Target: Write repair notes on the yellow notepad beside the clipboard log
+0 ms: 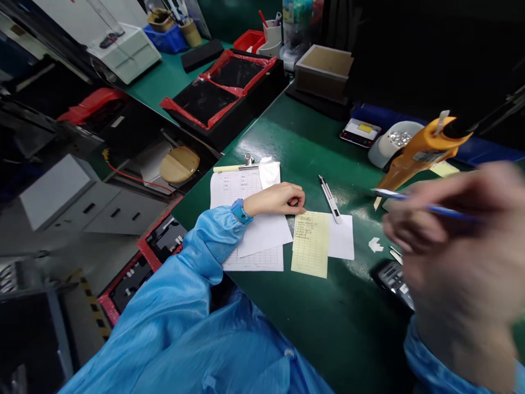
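My right hand (463,241), large and smeared by motion at the right, is closed on a blue pen (435,209), its tip pointing left. My left hand (281,198) rests on the green table with its fingers curled in, their tips at the top edge of a yellow ruled sheet (310,251) with handwriting. Under that sheet lies a white paper (342,241). Just beyond them is a utility knife (329,198). Beneath my left forearm are printed forms on a clipboard (246,167), with a folded white wad (269,171) by its clip.
An orange handheld device (422,148) stands beside a white cup (394,143) of small shiny parts. A black device (396,282) with buttons lies below my right hand. Farther back are a cardboard box (324,71) and a black case (229,87) with red wrapping. A wooden stool (179,164) stands left.
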`<action>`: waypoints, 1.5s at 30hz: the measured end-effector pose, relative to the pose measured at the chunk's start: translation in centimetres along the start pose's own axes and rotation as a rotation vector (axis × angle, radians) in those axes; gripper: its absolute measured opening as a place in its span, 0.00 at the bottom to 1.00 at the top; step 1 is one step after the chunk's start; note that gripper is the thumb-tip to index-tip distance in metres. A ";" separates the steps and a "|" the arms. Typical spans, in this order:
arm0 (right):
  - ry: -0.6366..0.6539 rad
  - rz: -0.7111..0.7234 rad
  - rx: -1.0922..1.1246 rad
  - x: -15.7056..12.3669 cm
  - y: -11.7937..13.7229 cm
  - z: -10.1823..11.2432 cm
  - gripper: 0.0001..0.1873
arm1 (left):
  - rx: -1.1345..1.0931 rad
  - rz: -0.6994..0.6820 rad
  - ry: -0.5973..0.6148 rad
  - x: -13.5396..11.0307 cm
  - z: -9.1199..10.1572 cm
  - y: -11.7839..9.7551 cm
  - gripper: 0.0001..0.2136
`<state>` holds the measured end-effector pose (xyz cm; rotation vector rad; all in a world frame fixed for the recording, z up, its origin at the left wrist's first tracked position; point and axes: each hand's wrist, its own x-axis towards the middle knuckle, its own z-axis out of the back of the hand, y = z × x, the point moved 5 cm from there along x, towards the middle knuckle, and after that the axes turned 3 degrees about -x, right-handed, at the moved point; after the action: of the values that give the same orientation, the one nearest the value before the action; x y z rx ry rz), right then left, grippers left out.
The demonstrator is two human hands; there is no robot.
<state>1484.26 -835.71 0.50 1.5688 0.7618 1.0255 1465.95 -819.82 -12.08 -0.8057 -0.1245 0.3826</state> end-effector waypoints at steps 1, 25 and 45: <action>0.008 -0.108 -0.001 0.5 -1.7 -0.7 0.18 | 0.005 0.000 -0.001 0.0 0.0 0.0 0.12; -0.034 -0.317 -0.085 -3.8 -14.7 -2.8 0.17 | -0.105 -0.057 0.005 0.6 -0.7 -0.8 0.11; 0.048 -0.083 -0.443 -0.1 -14.7 -2.0 0.23 | 0.174 -0.020 0.002 -0.3 -1.6 -2.8 0.16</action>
<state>1482.93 -831.56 -13.71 1.1276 0.5775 1.0870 1466.84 -822.78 -11.09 -0.6326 -0.0961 0.3689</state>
